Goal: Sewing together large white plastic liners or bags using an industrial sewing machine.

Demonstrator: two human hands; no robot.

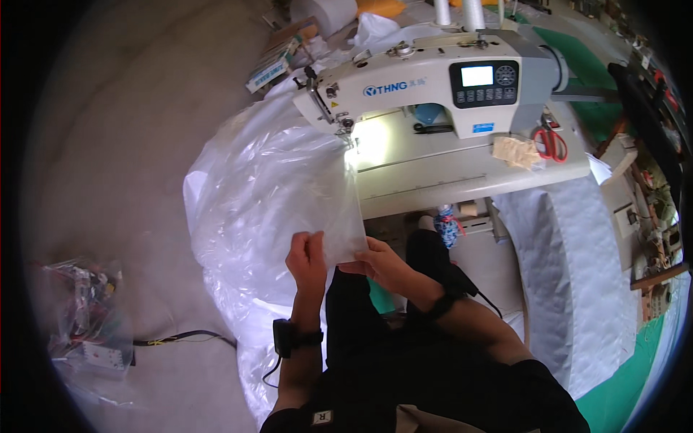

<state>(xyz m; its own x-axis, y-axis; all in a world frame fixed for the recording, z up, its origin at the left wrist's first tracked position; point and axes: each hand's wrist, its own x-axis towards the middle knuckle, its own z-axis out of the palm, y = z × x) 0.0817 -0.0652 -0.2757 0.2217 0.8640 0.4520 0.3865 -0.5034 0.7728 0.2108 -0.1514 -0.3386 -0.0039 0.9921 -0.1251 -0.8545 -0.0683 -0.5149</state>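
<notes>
A large sheet of clear plastic film [267, 187] hangs over the left end of the sewing machine table and drapes down toward the floor. Its right edge runs up to the needle area of a white sewing machine [426, 79], where a lamp glows. My left hand [306, 258] pinches the film near its lower part, fingers closed. At the film's lower right corner, my right hand [375, 261] grips the edge between thumb and fingers. Between the two hands the film is stretched fairly flat.
Red-handled scissors [551, 144] and a brown paper piece [516, 150] lie on the table's right. Black snips [432, 129] rest under the machine arm. White sheeting [570, 281] hangs at right. A plastic bag of items [86, 317] and a black cable [184, 335] lie on the floor.
</notes>
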